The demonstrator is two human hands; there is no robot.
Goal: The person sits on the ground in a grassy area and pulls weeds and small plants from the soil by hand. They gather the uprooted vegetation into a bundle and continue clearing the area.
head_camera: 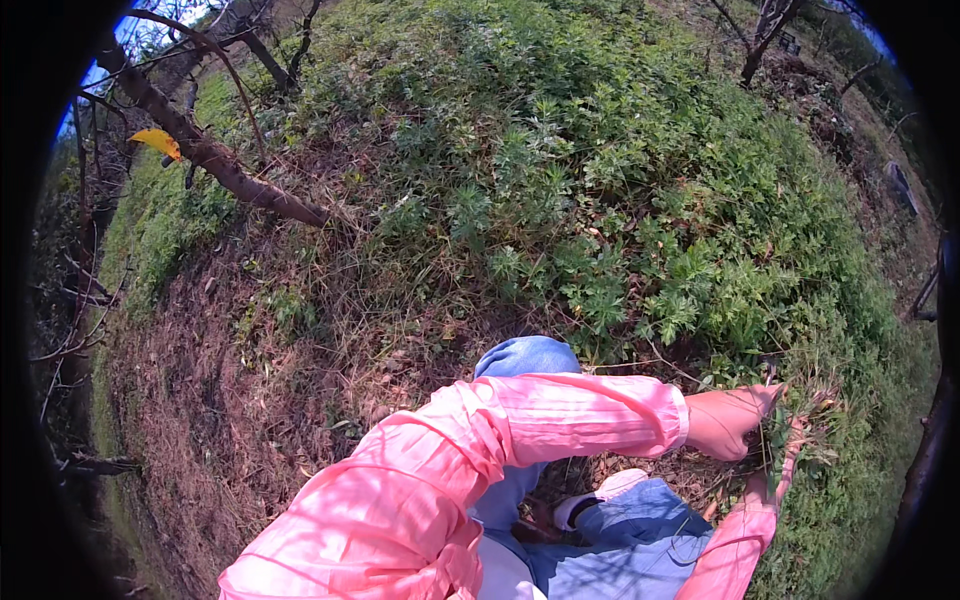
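Observation:
Both hands are together at the right, low over the weeds beside my bent knee. My left hand point(727, 421), in a pink sleeve that crosses the view, is curled, its fingers hidden by its own back and by stems; what it grips does not show clearly. Just below and to the right, my right hand point(784, 465) reaches up from the other pink sleeve and is closed around a bunch of pulled grass and leafy weeds point(817, 420). Green weeds point(697, 285) grow thickly in front of the hands.
A bare tree trunk point(225, 165) with a yellow leaf point(156, 141) leans in at upper left. Dry cut grass point(217, 397) covers the ground at left. My jeans-covered knee point(528, 355) and a shoe point(622, 484) are near the hands. A dark branch point(926, 442) edges the right side.

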